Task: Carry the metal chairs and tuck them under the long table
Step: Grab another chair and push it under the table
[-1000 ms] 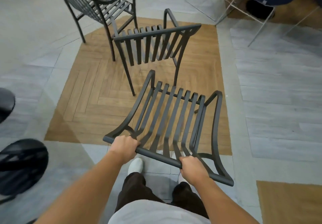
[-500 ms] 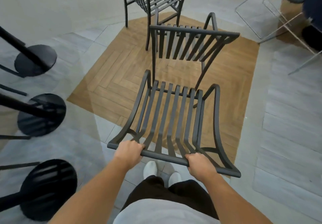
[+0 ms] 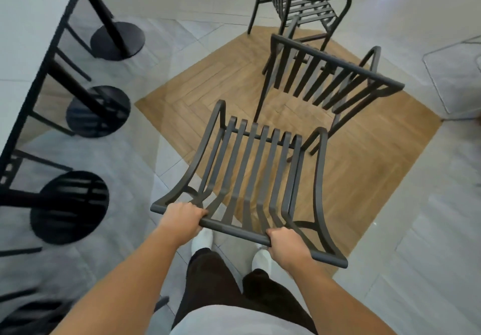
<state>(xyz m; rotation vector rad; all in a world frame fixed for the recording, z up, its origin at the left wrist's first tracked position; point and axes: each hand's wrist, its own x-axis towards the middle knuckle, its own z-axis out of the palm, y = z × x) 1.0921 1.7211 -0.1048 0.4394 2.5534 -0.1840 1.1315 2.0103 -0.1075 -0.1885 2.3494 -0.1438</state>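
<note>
I hold a dark metal slatted chair [image 3: 260, 175] by the top rail of its backrest, in the centre of the frame above my white shoes [image 3: 203, 238]. My left hand [image 3: 182, 217] is wrapped around the rail near its left end, fingers curled over the top; my right hand [image 3: 286, 243] is clamped around the same rail towards its right end, lower in the frame. The chair's back slats run away from me towards its seat and armrests, over a patch of wood-pattern herringbone floor [image 3: 364, 178] set among grey tiles.

Beyond it, centre right of the frame, a second metal chair [image 3: 325, 79] of the same design stands with its backrest turned towards me. A third chair [image 3: 299, 3] stands behind that one at the top of the frame, its seat facing right.

Along the left edge runs the long table [image 3: 28, 22], its pale top cut by the frame, with black pedestal legs ending in round black bases [image 3: 70, 207] on the tiles.
</note>
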